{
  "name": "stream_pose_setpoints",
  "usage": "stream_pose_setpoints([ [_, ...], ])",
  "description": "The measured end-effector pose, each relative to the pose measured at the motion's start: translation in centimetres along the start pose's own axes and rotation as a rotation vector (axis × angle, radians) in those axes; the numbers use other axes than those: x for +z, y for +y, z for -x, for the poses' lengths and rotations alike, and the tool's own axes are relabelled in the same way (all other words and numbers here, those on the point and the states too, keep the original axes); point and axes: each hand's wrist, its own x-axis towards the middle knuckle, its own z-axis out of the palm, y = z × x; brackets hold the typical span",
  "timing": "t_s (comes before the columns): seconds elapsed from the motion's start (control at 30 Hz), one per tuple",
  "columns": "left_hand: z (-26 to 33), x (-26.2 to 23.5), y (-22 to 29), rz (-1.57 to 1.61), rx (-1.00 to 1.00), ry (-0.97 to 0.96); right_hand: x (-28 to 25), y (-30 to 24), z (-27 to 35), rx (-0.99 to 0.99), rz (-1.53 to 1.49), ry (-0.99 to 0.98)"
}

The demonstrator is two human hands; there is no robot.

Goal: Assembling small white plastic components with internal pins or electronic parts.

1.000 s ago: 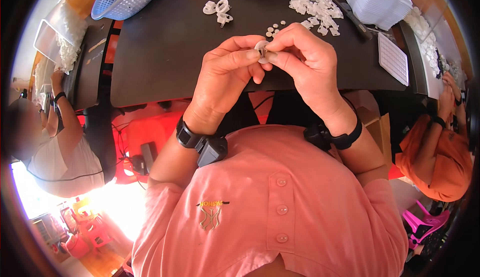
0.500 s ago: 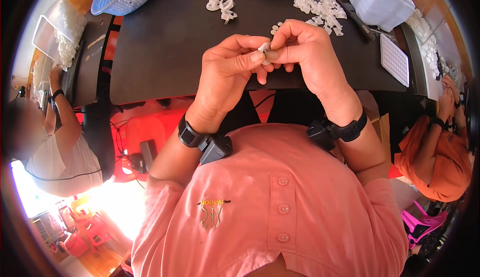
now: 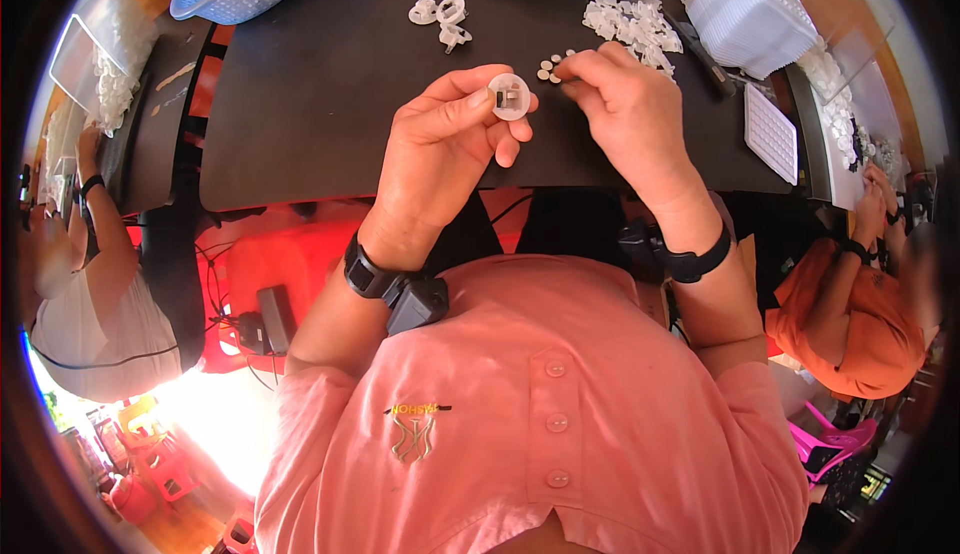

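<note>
Over the bench (image 3: 330,94), left hand (image 3: 430,139): fingers are pinching a translucent disc (image 3: 514,104).
Right hand (image 3: 640,119): bending near small buttons (image 3: 544,75), grip unclear.

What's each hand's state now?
Left hand: holding a round translucent plastic piece.
Right hand: at the small pale discs; whether it holds one can't be told.

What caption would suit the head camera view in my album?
Left hand holds a round piece over a dark table; right hand is by small discs.
</note>
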Motion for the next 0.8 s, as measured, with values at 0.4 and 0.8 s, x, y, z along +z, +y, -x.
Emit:
stream_pose_setpoints([
  [0.4, 0.3, -0.2, 0.1, -0.006, -0.011, -0.026, 1.3, 0.5, -0.3, -0.089, 0.134, 0.005],
  [0.8, 0.2, 0.9, 0.4, -0.057, -0.071, 0.044, 0.1, -1.2, 0.0, 0.022, -0.303, 0.061],
])
